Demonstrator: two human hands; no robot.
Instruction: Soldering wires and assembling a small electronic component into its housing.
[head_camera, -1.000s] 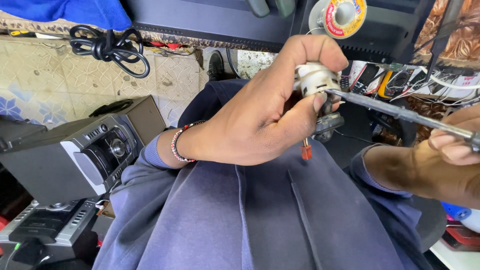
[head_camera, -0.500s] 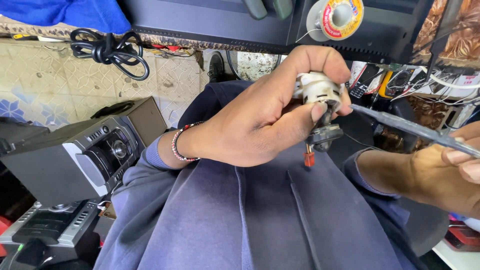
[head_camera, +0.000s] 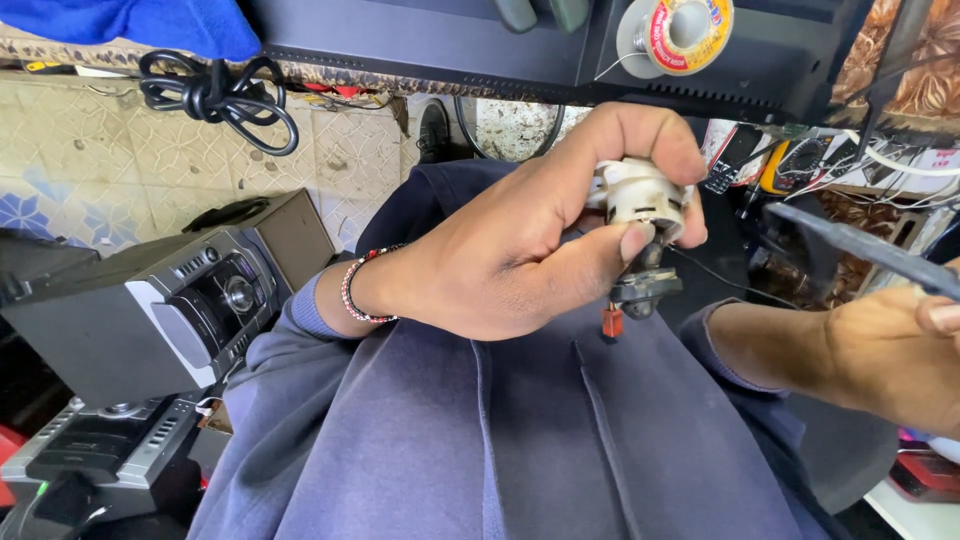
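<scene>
My left hand (head_camera: 520, 240) grips a small white round part (head_camera: 640, 195) between thumb and fingers, held up over my lap. A dark metal piece (head_camera: 645, 285) and a short wire with a red connector (head_camera: 612, 322) hang below it. A beaded bracelet (head_camera: 352, 290) sits on that wrist. My right hand (head_camera: 900, 350) is at the right edge, closed on a long dark tool (head_camera: 850, 245) whose tip points left, a short way apart from the white part.
A silver and black stereo unit (head_camera: 190, 310) stands on the tiled floor at left, another audio unit (head_camera: 90, 455) below it. A coiled black cable (head_camera: 215, 95) lies on the floor. A solder spool (head_camera: 685, 30) sits on the dark bench edge above; wires and a meter (head_camera: 800, 165) crowd the right.
The tool's tip was against the white part a second ago; my right hand has drawn it back to the right. My left hand turned the part slightly.
</scene>
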